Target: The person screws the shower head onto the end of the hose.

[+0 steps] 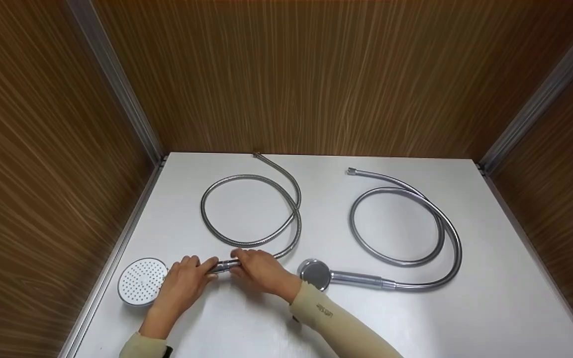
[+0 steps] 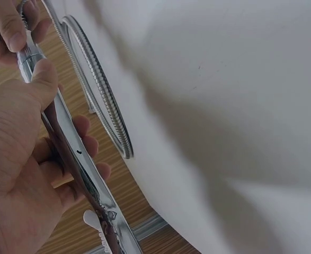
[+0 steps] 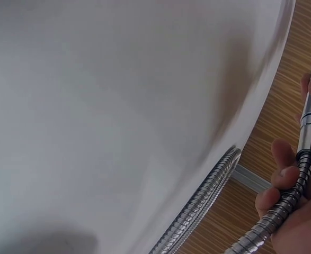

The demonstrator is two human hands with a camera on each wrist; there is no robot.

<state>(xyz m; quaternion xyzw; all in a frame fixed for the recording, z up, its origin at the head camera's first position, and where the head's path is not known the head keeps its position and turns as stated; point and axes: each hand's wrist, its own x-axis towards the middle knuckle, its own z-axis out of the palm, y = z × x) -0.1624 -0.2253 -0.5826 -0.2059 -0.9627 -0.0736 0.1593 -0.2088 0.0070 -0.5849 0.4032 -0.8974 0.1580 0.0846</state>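
At the table's lower left, my left hand (image 1: 183, 282) grips the chrome handle of a shower head (image 1: 142, 281) whose round, white, dotted face points up. In the left wrist view the fingers wrap the handle (image 2: 76, 143), with the thumb near its connector end. My right hand (image 1: 262, 271) pinches the connector (image 3: 307, 132) where a ribbed metal shower hose (image 1: 251, 176) meets that handle. In the right wrist view, its fingers curl round the hose's end just below the connector. From there the hose loops across the table behind the hands.
On the right lies a second, smaller shower head (image 1: 315, 274), joined to a smooth grey hose (image 1: 455, 233) coiled in a loop. The white table (image 1: 495, 308) is enclosed by wood-grain panels (image 1: 316, 79) at the back and both sides, with metal corner strips (image 1: 117, 74).
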